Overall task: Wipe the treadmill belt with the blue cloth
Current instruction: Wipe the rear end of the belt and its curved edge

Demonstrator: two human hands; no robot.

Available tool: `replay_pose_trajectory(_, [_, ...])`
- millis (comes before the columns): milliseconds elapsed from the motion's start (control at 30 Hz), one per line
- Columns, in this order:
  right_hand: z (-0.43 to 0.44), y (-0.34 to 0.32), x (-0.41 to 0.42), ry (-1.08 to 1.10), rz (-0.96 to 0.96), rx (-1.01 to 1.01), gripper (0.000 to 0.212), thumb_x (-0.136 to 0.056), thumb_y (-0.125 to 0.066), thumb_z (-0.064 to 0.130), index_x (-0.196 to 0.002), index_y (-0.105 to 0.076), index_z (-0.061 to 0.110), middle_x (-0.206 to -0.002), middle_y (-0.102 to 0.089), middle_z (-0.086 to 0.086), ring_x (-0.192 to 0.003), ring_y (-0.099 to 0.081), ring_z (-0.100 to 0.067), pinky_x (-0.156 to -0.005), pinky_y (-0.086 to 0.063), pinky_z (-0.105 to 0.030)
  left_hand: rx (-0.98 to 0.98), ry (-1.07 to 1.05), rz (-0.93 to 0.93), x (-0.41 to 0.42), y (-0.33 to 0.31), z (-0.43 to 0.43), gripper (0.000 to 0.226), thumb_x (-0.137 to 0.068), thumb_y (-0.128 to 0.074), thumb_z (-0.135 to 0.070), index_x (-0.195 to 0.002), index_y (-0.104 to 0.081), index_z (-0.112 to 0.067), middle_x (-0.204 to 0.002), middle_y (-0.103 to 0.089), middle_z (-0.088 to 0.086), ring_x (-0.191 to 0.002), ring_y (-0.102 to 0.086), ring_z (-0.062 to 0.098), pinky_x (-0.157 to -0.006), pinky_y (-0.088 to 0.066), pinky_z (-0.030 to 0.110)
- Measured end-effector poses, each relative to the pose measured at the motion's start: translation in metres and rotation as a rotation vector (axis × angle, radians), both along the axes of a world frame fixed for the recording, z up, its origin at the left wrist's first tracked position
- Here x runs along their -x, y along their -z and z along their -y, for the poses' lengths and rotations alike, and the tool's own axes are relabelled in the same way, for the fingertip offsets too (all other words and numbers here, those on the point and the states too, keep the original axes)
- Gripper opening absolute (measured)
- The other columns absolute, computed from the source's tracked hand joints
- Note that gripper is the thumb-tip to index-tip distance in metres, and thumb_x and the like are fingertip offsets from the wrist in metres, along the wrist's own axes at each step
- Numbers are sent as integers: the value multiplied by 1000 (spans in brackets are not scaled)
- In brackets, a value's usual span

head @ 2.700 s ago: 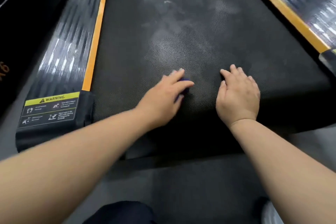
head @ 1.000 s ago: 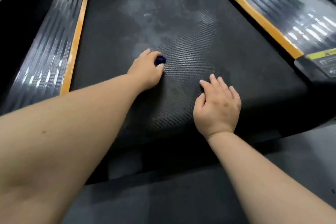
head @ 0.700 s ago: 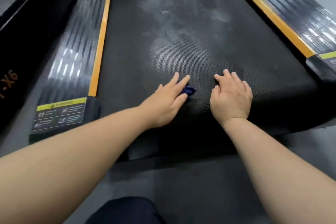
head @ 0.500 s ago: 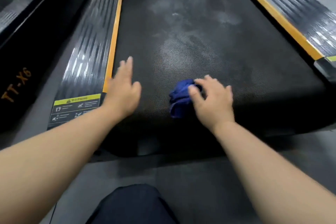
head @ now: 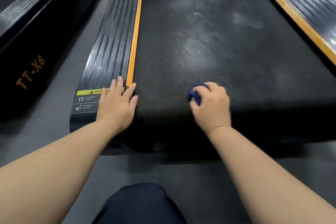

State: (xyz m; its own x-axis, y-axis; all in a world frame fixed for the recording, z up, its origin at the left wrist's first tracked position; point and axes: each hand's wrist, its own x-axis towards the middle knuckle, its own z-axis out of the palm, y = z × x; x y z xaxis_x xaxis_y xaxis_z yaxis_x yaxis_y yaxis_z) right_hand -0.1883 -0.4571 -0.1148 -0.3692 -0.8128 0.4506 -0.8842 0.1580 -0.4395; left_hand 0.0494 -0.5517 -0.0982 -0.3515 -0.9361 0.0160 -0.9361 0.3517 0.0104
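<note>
The black textured treadmill belt point(head: 209, 56) runs away from me, with pale dusty smears across its middle. My right hand point(head: 211, 104) grips a bunched blue cloth point(head: 195, 94) near the belt's rear edge; most of the cloth is hidden under my fingers. My left hand point(head: 117, 104) lies flat with straight fingers across the rear end of the left side rail point(head: 111, 45) and its orange strip, partly covering the yellow warning label point(head: 87, 92).
An orange-edged right side rail point(head: 300, 14) borders the belt. A second black machine marked TT-X6 point(head: 31, 72) stands at the left across a grey floor gap point(head: 54, 111). My dark-clothed knee point(head: 138, 203) is at the bottom centre.
The blue cloth passed from my left hand to my right hand. My left hand moved left and came to rest on the left rail; the right hand now grips the cloth on the belt.
</note>
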Motion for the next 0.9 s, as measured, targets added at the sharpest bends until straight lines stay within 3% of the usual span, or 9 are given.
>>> replay_pose_trajectory(133, [-2, 0, 47, 272, 128, -54, 37, -71, -44, 38, -89, -69, 18, -100, -62, -14, -91, -54, -39, -81, -42, -38, 3, -11, 38, 2, 0, -2, 50, -100, -22, -41, -149, -23, -30, -159, -3, 9, -146, -2, 26, -115, -3, 49])
replay_pose_trajectory(267, [-2, 7, -20, -28, 141, -15, 17, -68, -56, 24, -81, -67, 21, -95, -63, -6, -86, -55, -32, -80, -39, -33, -15, 23, 49, 16, -6, -5, 48, -101, -27, -35, -148, -24, -29, -159, -5, 9, -146, 1, 26, -113, 1, 55])
replay_pose_trajectory(333, [-2, 8, -38, -142, 152, 9, 17, -67, -63, 20, -83, -68, 18, -96, -63, -7, -83, -54, -31, -75, -46, -35, 30, 217, -60, 34, -8, -9, 46, -98, -39, -27, -144, -37, -22, -156, -20, 10, -144, -16, 30, -113, -13, 53])
replay_pose_trajectory(400, [2, 3, -15, -161, 16, 0, 18, -67, -69, 21, -84, -68, 19, -97, -61, -8, -83, -54, -33, -71, -47, -37, -66, 348, -188, 60, -11, -12, 48, -97, -44, -25, -144, -37, -20, -155, -24, 6, -143, -23, 25, -114, -22, 42])
replay_pose_trajectory(500, [0, -5, 64, 175, 5, -112, 19, -76, -63, 21, -93, -70, 24, -111, -58, -7, -99, -50, -36, -81, -44, -38, -233, 395, -145, 99, -15, -15, 53, -100, -38, -33, -149, -21, -29, -158, -16, -1, -144, -18, 21, -116, -19, 38])
replay_pose_trajectory(567, [-12, -9, 112, 386, 51, -164, 22, -83, -59, 22, -102, -69, 23, -121, -53, -8, -109, -45, -36, -89, -39, -40, -245, 413, 30, 115, -14, -17, 51, -101, -28, -38, -150, -14, -32, -159, -11, 0, -144, -14, 26, -115, -19, 46])
replay_pose_trajectory(633, [-17, -9, 121, 458, 78, -150, 21, -85, -56, 22, -103, -68, 19, -123, -51, -10, -111, -43, -37, -92, -37, -41, -239, 394, 128, 120, -12, -21, 51, -102, -22, -39, -150, -10, -33, -159, -5, 1, -145, -9, 29, -113, -20, 52])
replay_pose_trajectory(800, [-7, 6, 28, 89, 95, 0, 25, -74, -53, 30, -91, -68, 20, -104, -61, -10, -89, -54, -36, -80, -46, -40, -249, 377, 163, 120, -12, -22, 51, -102, -21, -40, -150, -7, -34, -159, -2, -2, -145, -8, 27, -111, -22, 53])
replay_pose_trajectory(900, [-8, 3, 28, -77, 62, -9, 35, -73, -47, 35, -93, -69, 18, -101, -61, -10, -86, -55, -34, -77, -48, -39, -277, 362, 164, 121, -17, -21, 51, -101, -21, -41, -150, -7, -36, -159, -2, -4, -145, -9, 24, -112, -23, 49])
